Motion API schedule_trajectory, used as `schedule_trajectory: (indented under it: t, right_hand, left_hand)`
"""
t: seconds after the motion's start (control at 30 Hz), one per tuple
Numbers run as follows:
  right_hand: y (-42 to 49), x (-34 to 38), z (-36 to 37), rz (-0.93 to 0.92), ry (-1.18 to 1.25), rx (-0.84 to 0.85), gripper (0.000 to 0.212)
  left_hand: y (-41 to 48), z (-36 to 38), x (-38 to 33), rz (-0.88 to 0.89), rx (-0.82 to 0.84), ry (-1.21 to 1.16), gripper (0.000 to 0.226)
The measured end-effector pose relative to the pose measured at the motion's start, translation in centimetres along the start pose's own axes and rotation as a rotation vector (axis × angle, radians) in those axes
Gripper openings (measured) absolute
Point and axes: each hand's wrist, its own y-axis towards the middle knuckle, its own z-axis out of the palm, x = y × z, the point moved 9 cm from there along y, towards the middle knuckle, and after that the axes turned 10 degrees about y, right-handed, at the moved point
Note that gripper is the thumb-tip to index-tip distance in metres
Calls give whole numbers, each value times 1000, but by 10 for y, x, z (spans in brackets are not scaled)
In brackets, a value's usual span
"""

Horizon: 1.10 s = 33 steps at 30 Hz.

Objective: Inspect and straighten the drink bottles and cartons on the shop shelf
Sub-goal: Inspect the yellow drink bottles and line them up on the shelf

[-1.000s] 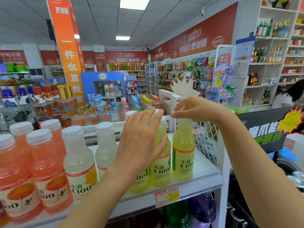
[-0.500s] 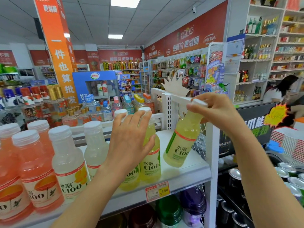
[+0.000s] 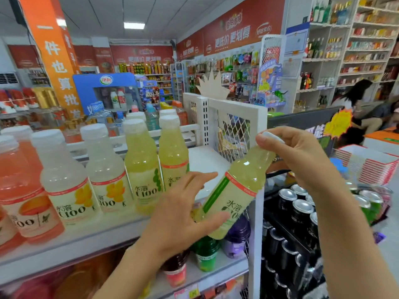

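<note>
My right hand (image 3: pixel 302 156) grips the white cap of a yellow-green drink bottle (image 3: pixel 235 190). That bottle hangs tilted in the air off the right end of the white shelf (image 3: pixel 86 240), its base pointing down-left. My left hand (image 3: pixel 179 214) is open at the bottle's lower part, thumb across the base and straight fingers beside the label. Two more yellow-green bottles (image 3: pixel 140 169) stand upright on the shelf. To their left stand pale bottles (image 3: pixel 64 180) and pink ones (image 3: pixel 21 190).
A white mesh end panel (image 3: pixel 233 126) closes the shelf's right side. Green and purple bottles (image 3: pixel 206 255) stand on the shelf below. Black cans (image 3: pixel 300 212) fill a rack at the lower right. A person (image 3: pixel 356 98) sits far right by the wall shelves.
My right hand lifted the rightmost bottle by its cap, tilted it and drew it out toward me. My left hand left the standing bottles and moved right to the lifted bottle's base.
</note>
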Motion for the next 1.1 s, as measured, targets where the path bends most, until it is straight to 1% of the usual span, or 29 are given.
schedule_trajectory:
  t: [0.07,0.1,0.2,0.27,0.3,0.4,0.47,0.5,0.53,0.57,0.63,0.67,0.7,0.77,0.83,0.87,0.9,1.0,1.03,1.1]
  right_hand:
    - [-11,-21,-1,32,34,-32,36]
    - [-17,-32,-1,53,51,-52,36]
    - [-33,-65,-2,98,89,-95,24]
    - [-46,-84,0,135,124,-82,18]
    - [-53,-93,1,160,131,-46,21]
    - [-78,-121,5,230,186,118,42]
    - [-95,-142,7,280,208,185,50]
    - [-103,-151,8,307,209,197,50]
    - [-110,-160,10,325,195,192,48]
    - [-116,-167,12,338,187,173,47]
    - [-124,-178,15,355,166,127,56]
    - [-128,-184,16,366,159,114,54]
    - [-133,-188,19,383,163,121,48]
    - [-142,-197,26,421,176,172,38]
    - [-153,-207,31,476,171,239,37]
    - [-159,-212,33,502,172,271,38]
    - [-165,-217,37,522,169,299,38]
    - [-180,-228,45,556,145,335,36]
    - [-184,-231,47,567,148,343,37]
    - [-191,-239,49,601,165,356,39]
  left_hand:
    - [-26,24,12,-107,77,-70,83]
    - [-39,34,19,-159,100,-102,86]
    - [-69,48,37,-306,68,-221,77]
    - [-87,53,49,-373,41,-275,71]
    - [-97,52,52,-415,29,-321,68]
    - [-124,50,59,-583,1,-519,61]
    - [-139,49,64,-702,-25,-622,45]
    - [-147,49,68,-752,-34,-670,41]
    - [-154,50,71,-789,-24,-717,44]
    - [-161,53,73,-815,3,-761,53]
    - [-177,61,75,-858,78,-819,68]
    - [-184,63,76,-868,107,-815,70]
    - [-190,63,76,-868,124,-800,70]
    - [-197,60,77,-881,108,-772,64]
    - [-204,57,80,-925,78,-726,52]
    - [-207,56,82,-949,73,-696,51]
    - [-211,55,85,-971,70,-669,54]
    - [-220,56,88,-1038,83,-623,74]
    - [-223,57,88,-1047,107,-592,77]
    - [-226,57,85,-1031,131,-570,75]
